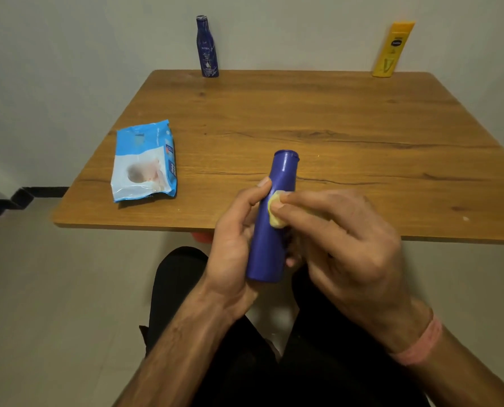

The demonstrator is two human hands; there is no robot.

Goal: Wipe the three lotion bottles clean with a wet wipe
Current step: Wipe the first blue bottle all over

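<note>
Blue lotion bottle [269, 227] held in the air just past the near edge of the table [303, 118], over the person's lap, cap end tilted away toward the table, base toward the person. Back side faces the camera, plain, no label visible. Left hand [233, 245] grips the bottle from the left side, thumb lying along its upper body, fingers curled round behind it and mostly hidden. Right hand [344, 236] pinches a small wadded wet wipe [275, 212], yellowish in this light, and presses it against the bottle's upper body just below the neck. Right fingers curled round the wipe; fingertips touch the bottle beside the left thumb. Pink band [421, 345] on the right wrist.

Wipes pack [145, 163], blue and white, lies flat near the left edge of the table, toward the near left corner, well apart from the hands. Whether its flap is open cannot be told.

Second dark blue bottle [207, 47] stands upright at the far edge, left of its middle, close to the wall [303, 24]. Yellow bottle [393, 49] stands upright near the far right corner, also close to the wall. Both well apart from each other and from the held bottle.

Person seated, dark trousers [244, 362] visible below the hands. Something red-orange [202, 237] shows under the near edge, too hidden to identify. Light floor [54, 304] around.
</note>
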